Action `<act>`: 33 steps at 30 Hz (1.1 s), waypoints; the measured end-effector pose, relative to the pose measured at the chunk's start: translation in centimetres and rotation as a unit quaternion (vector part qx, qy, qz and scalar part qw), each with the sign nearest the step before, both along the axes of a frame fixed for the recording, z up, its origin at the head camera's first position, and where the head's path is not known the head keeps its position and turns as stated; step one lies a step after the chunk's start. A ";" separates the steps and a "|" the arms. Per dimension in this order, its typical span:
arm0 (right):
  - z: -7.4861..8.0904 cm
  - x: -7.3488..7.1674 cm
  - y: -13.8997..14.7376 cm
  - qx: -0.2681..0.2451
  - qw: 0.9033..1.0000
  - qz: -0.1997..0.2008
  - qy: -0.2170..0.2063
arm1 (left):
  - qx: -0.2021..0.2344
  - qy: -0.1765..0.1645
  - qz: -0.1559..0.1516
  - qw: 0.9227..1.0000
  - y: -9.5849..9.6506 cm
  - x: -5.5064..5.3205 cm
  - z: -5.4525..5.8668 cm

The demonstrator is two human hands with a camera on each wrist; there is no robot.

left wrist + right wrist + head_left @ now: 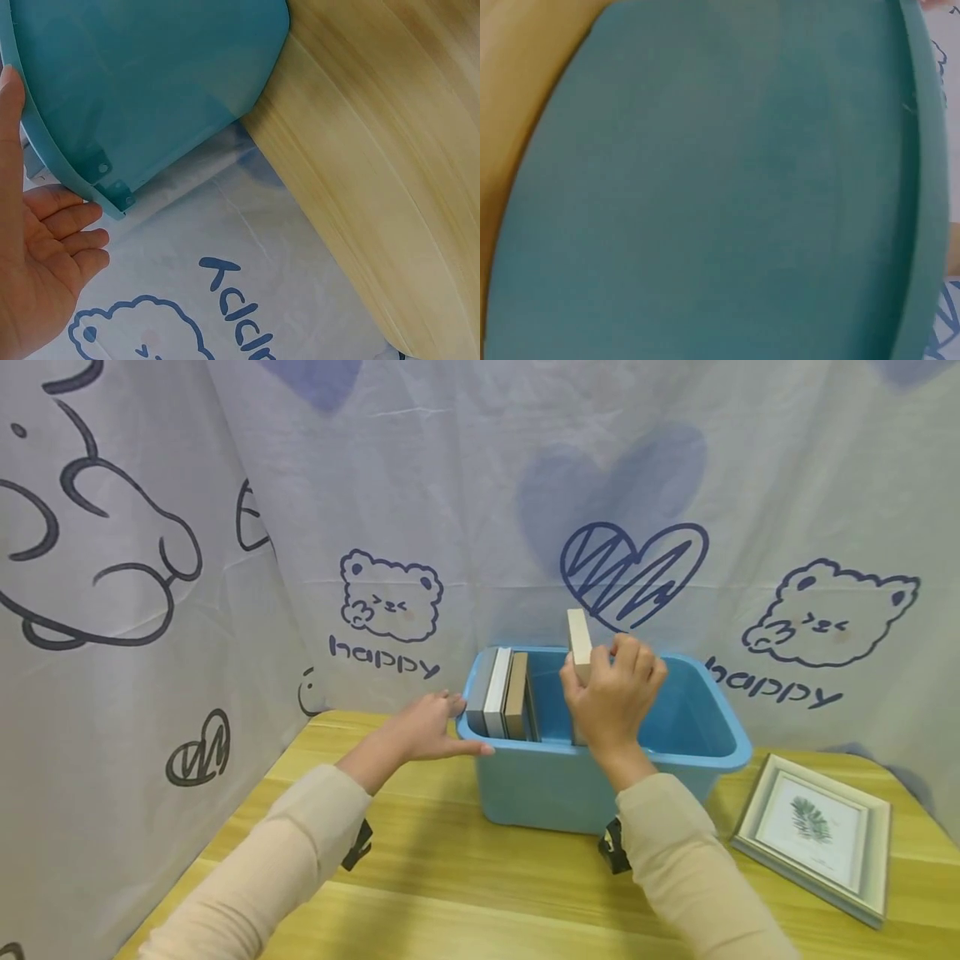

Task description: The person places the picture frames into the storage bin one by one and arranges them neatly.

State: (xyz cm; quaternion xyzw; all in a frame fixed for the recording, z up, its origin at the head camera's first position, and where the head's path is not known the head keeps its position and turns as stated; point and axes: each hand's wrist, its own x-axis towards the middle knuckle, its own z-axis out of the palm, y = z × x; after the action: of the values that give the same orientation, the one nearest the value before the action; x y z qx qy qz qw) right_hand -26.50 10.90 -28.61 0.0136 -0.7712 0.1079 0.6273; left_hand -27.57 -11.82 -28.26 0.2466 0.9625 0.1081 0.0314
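Observation:
Several thin picture frames (495, 693) with grey, white and brown edges stand on end in the left part of a blue plastic bin (551, 785). Over the middle of the bin, my right hand (615, 689) grips another picture frame (577, 635) with a cream edge, held upright; its lower part dips inside the bin. At the bin's left end rests my left hand (423, 727), thumb on the front rim and fingers by the end rim. The left wrist view shows those fingers (75, 217) loosely bent at the rim. Mostly bin wall (705, 187) fills the right wrist view.
A cream picture frame (813, 831) with a green leaf print lies flat on the wooden table (420, 877), right of the bin. Close behind the bin hangs a white printed curtain (465, 527), which also closes off the left side.

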 end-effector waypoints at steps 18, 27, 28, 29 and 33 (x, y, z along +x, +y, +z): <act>-2.2 -0.1 -1.1 0.049 0.995 -0.014 -0.083 | 0.011 0.004 -0.002 1.000 0.0 0.0 -0.1; -2.3 1.1 -2.7 -0.001 0.976 -0.006 -0.219 | 0.010 0.005 -0.002 1.000 -0.1 0.1 -0.2; -2.4 1.2 -2.8 -0.005 0.973 -0.005 -0.229 | 0.009 0.004 -0.002 1.000 -0.1 0.1 -0.2; -2.4 1.3 -2.9 -0.007 0.972 -0.005 -0.236 | 0.008 0.004 -0.003 1.000 -0.1 0.2 -0.2; -2.7 1.4 -3.2 -0.011 0.968 -0.007 -0.252 | 0.008 0.006 -0.004 1.000 0.0 0.2 -0.2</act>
State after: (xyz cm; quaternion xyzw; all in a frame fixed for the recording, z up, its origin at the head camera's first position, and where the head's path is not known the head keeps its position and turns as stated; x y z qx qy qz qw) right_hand -25.09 7.68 -31.29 -0.0269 -0.9032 0.1120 0.4135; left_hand -27.38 -11.77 -28.51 0.2511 0.9609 0.1146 0.0236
